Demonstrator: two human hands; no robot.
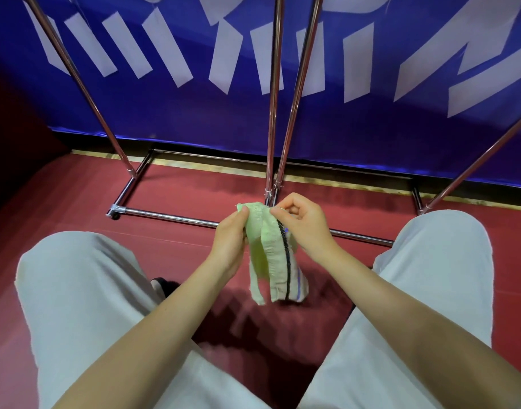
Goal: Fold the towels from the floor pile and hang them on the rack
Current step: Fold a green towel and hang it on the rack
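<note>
From the head camera, both hands are meeting just above the middle of the frame, and a pale green towel [269, 255] is hanging between them. The left hand [229, 240] is pinching the towel's top left corner between thumb and curled fingers, so its grip is closed on the cloth at about 11 o'clock of the towel. The right hand [302, 222] is pinching the top edge at about 1 o'clock, thumb and forefinger pressed together on the fabric, the other fingers curled in. The towel is dropping from both grips toward 6 o'clock, gathered into vertical folds, with a dark stripe and a thinner blue one running down its right side. Its lower end is sitting close over the red floor [194, 202]; whether it is touching the floor I cannot tell from this angle.

The person's legs in light grey trousers [85, 290] are filling the frame at 7 and 5 o'clock. At 12 o'clock from the hands the chrome rack [272, 113] is standing, its uprights rising and its base bar [170, 215] lying on the floor behind the towel. A blue banner [371, 128] with white shapes is spanning the background.
</note>
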